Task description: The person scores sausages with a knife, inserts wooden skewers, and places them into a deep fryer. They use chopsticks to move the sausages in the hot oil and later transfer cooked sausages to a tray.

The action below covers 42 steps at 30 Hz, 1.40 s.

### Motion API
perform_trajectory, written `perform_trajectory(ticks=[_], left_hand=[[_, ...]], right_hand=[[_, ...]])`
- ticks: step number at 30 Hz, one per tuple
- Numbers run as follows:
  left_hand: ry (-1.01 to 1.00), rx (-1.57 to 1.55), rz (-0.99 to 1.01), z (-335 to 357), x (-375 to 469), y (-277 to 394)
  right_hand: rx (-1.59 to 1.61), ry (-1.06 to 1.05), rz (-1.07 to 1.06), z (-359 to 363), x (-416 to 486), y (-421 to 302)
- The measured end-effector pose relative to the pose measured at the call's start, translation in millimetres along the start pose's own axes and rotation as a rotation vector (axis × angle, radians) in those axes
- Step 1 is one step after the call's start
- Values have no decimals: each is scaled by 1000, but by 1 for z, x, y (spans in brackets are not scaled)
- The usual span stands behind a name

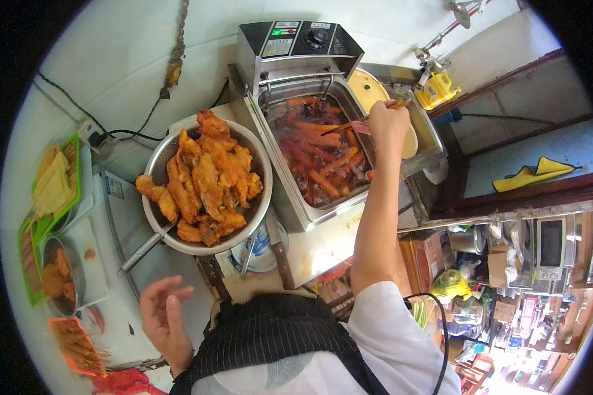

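Note:
Bubbling dark oil fills the vat of an electric deep fryer (301,221), where several long reddish-brown food pieces (321,140) float. My right hand (390,123) is closed on a pair of chopsticks (343,127), whose tips reach over the oil at the vat's right side. Left of the fryer, a steel colander (150,217) is heaped with fried, battered chicken pieces (207,173); a metal handle sticks out toward the lower left. Below the colander my left hand (165,311) hovers with its fingers loosely curled and nothing in it.
A wooden-handled knife (281,259) lies across a blue-and-white plate (264,266) below the fryer. Green trays (76,192), a steel bowl (59,308) and an orange basket (74,345) line the left. A yellow jug (432,92) stands at the right, near a cream lid (360,81).

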State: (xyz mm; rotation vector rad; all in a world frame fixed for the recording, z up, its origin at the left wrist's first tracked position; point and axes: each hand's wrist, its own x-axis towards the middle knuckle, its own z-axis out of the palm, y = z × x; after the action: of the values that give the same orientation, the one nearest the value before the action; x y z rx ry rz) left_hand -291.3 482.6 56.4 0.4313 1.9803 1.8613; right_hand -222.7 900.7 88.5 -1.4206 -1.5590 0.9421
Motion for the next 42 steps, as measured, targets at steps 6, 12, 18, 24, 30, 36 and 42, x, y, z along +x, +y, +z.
perform_trajectory(ticks=[6, 12, 18, 24, 30, 36, 42], left_hand=[[-8, -19, -3, -1, 3, -2], [-20, -23, 7, 0, 4, -3], [-15, -24, 0, -2, 3, -4], [-4, -3, 11, -2, 2, -6], [-4, -46, -14, 0, 3, -8], [-9, -13, 3, 0, 4, -9], [-51, -21, 24, 4, 6, -9]], right_hand=[[54, 11, 28, 22, 8, 22], [-7, 98, -31, 65, 27, 53], [-128, -83, -214, 87, 26, 67], [-131, -178, -237, 78, 32, 69], [-182, -242, -266, 43, 25, 64], [45, -327, -176, -13, 20, 40], [31, -357, -162, -17, 31, 53]])
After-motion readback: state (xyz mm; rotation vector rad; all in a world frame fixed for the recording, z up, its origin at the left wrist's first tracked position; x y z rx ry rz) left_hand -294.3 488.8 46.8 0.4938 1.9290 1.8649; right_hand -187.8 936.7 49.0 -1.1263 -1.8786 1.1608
